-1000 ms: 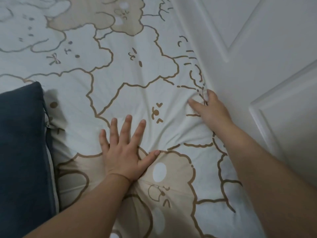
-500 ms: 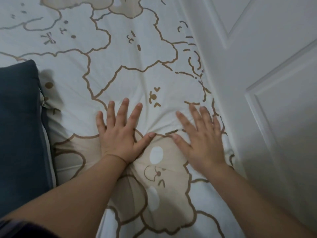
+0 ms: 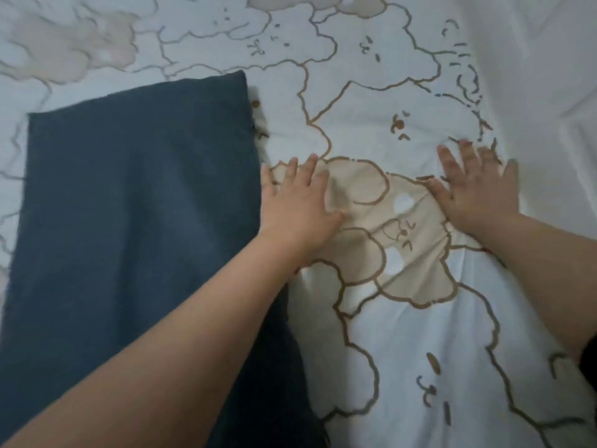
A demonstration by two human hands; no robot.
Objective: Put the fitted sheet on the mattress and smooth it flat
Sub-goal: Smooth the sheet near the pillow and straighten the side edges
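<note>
Pillow [image 3: 139,221], dark blue, lies at nine o'clock on the sheet [image 3: 403,367], just beside the left hand [image 3: 297,205]. That hand presses flat, fingers straight, gripping nothing, likely pinning the cloth. At three o'clock, the right hand [image 3: 478,189] also lies flat with spread fingers, near the white panel [image 3: 533,76], seemingly pushing wrinkles toward the edge. Sheet covers the mattress already.

both arms stretched out forward, left hand [image 3: 298,205] and right hand [image 3: 478,189] lying palms down, fingers straight and a bit spread, thumbs pointing toward each other
</note>
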